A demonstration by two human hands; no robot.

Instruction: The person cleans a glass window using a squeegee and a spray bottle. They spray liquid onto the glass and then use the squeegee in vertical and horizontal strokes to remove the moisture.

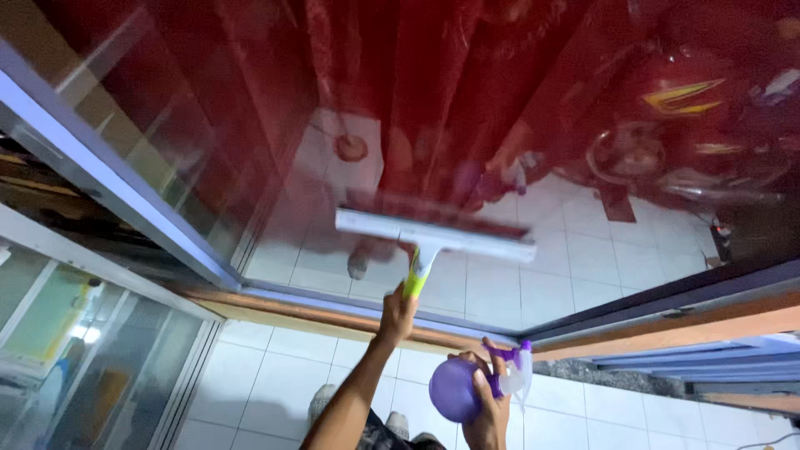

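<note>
Purple plastic, round and smooth, fills the right hand [486, 408]: a bulb-shaped spray bottle [455, 390] with a pale trigger head pointing right, the fingers wrapped closed around its neck. It hangs low in the view, above white square floor tiles [275, 367] with thin grey joints. Just left of it the left hand [397, 314] is stretched upward, closed around the yellow-green handle of a squeegee [433, 235]. The tool's neck turns white above the grip and ends in a long, straight, pale bar with a thin rubber edge, lying slightly tilted against the window glass [250, 125], near the lower part of the pane. A metal frame [108, 187], grey-lilac and smooth, runs diagonally along the glass's left and lower edges, with a brown wooden strip beneath it. The pane is glossy and reflects more tiled floor and a blurred figure. Behind it hang dark red curtains [433, 92] in heavy vertical folds. At far left, a second glazed panel shows greenish, hazy shapes.
</note>
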